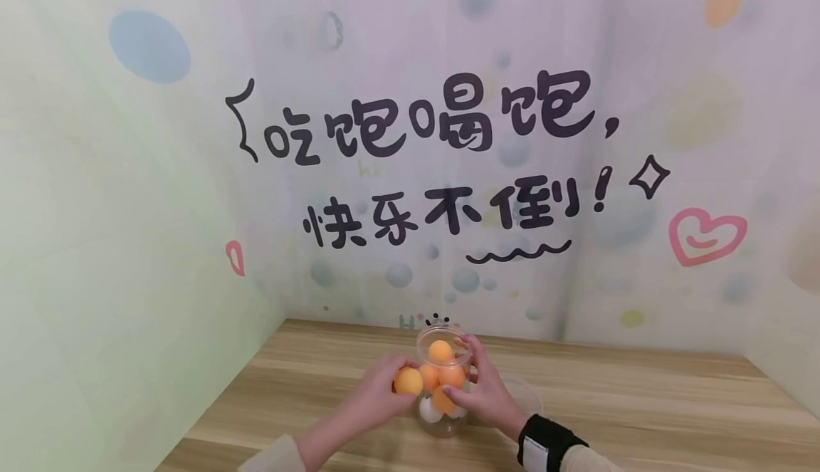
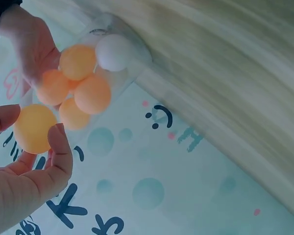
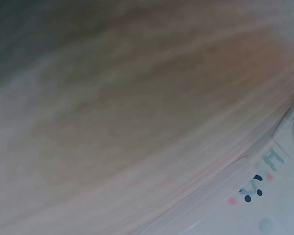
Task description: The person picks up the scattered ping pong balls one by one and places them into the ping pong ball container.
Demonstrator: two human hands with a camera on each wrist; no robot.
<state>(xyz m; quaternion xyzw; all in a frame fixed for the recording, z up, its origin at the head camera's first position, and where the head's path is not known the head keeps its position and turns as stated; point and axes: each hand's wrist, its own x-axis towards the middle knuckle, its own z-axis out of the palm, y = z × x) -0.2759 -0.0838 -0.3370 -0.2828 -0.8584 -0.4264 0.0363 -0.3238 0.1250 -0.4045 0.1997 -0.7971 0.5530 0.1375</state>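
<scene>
My left hand [image 1: 383, 391] pinches an orange ping-pong ball [image 1: 408, 382] between thumb and fingers, just left of a clear plastic jar [image 1: 446, 426]. The same ball [image 2: 35, 129] shows plainly in the left wrist view, outside the jar. Around the jar's right side curls my right hand [image 1: 488, 389], steadying it on the table. Several orange balls [image 1: 452, 377] are piled inside, with a white ball [image 1: 431, 409] low down. The jar's mouth [image 1: 443, 327] faces up and has no cover on it. In the right wrist view the right hand's fingers are mostly out of sight.
A clear round lid [image 1: 527, 395] lies on the wood-grain table [image 1: 640, 415], partly behind the right wrist. Behind the table hangs a printed cloth wall [image 1: 416, 280] with dark lettering, and another cloth side [image 1: 128, 244] stands at the left.
</scene>
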